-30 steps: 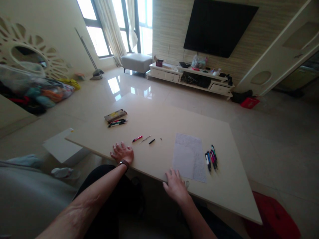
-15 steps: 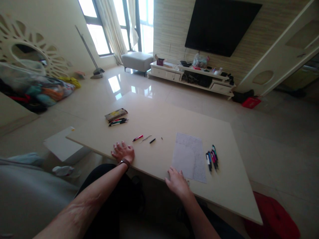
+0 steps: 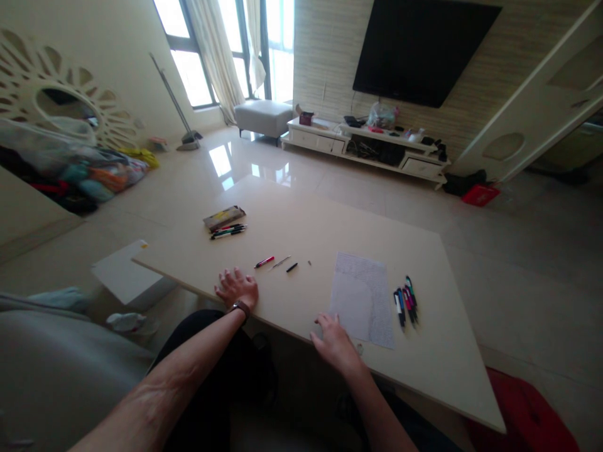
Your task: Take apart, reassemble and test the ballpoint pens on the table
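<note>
My left hand (image 3: 237, 289) lies spread on the near edge of the pale table (image 3: 292, 314), holding nothing. My right hand (image 3: 335, 342) rests with fingers apart at the lower left corner of a sheet of paper (image 3: 362, 301). Between the hands and farther back lie a red pen part (image 3: 264, 262), a thin refill (image 3: 281, 262), a short black piece (image 3: 292, 267) and a tiny piece (image 3: 309, 263). Several pens (image 3: 406, 301) lie right of the paper. More pens (image 3: 228, 231) sit beside a flat box (image 3: 223, 217) at the back left.
Beyond the table stand a TV cabinet (image 3: 320, 134) and a grey stool (image 3: 264, 118). A white box (image 3: 127, 273) is on the floor at left, a red stool (image 3: 522, 408) at the lower right.
The view has shifted slightly, so everything appears a little farther right. The fingers of my right hand look slightly more raised and curved; my left hand stays in place.
</note>
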Tool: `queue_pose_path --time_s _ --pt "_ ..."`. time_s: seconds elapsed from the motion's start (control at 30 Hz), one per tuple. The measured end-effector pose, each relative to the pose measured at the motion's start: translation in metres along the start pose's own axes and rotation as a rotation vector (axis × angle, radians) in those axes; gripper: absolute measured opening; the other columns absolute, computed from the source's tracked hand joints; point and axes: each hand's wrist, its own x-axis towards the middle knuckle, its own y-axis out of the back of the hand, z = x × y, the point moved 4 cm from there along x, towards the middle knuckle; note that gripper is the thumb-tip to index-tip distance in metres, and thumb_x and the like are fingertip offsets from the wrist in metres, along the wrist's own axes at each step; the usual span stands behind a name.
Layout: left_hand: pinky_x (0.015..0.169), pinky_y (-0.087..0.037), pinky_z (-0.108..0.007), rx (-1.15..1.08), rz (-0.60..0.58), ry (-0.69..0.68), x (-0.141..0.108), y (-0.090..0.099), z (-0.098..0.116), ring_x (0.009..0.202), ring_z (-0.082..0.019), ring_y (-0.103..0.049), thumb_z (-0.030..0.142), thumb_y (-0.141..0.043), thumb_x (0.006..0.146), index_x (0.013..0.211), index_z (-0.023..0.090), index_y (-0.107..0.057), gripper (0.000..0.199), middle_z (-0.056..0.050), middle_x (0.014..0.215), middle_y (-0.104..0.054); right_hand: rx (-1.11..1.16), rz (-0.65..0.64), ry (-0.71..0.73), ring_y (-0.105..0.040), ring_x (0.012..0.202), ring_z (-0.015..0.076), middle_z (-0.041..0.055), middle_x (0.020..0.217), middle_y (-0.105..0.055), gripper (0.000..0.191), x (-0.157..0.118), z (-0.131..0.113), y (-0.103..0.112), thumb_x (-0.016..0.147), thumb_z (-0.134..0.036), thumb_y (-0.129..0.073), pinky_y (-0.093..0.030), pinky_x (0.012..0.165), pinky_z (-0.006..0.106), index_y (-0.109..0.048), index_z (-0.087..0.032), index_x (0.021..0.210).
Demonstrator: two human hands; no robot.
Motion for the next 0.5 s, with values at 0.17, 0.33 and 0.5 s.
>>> queue_pose_path --time_s 0.17,0.33,0.5 --pt "0.114 -0.025 -0.063 0.034 0.026 -0.019 0.001 -0.006 -0.004 0.144 -0.037 -0.033 0.028 -0.040 0.091 0.138 0.009 -0.054 0.052 -0.023 0.149 -0.046 -0.002 -0.053 0.001 -0.046 0.135 0.0333 0.0119 0.130 -0.063 0.037 -0.005 -0.007 -0.001 0.092 -0.034 -0.054 -0.034 0.112 0.046 -0.063 -0.017 0.123" --pt "0.113 -0.026 -0.063 0.043 0.051 -0.028 0.001 -0.007 -0.004 0.143 -0.036 -0.034 0.029 -0.041 0.091 0.137 0.010 -0.055 0.051 -0.023 0.148 -0.047 -0.024 -0.017 0.032 -0.052 0.129 0.0309 0.0118 0.128 -0.065 0.035 -0.008 -0.015 0.005 0.093 -0.032 -0.053 -0.039 0.104 0.043 -0.064 -0.017 0.122" --pt "0.114 -0.026 -0.063 0.035 0.039 -0.014 0.001 -0.005 -0.002 0.143 -0.037 -0.034 0.028 -0.040 0.091 0.137 0.009 -0.054 0.052 -0.023 0.148 -0.046 -0.070 -0.027 0.060 -0.059 0.117 0.0274 0.0115 0.120 -0.067 0.032 -0.009 -0.017 0.007 0.092 -0.031 -0.054 -0.042 0.099 0.039 -0.066 -0.017 0.118"
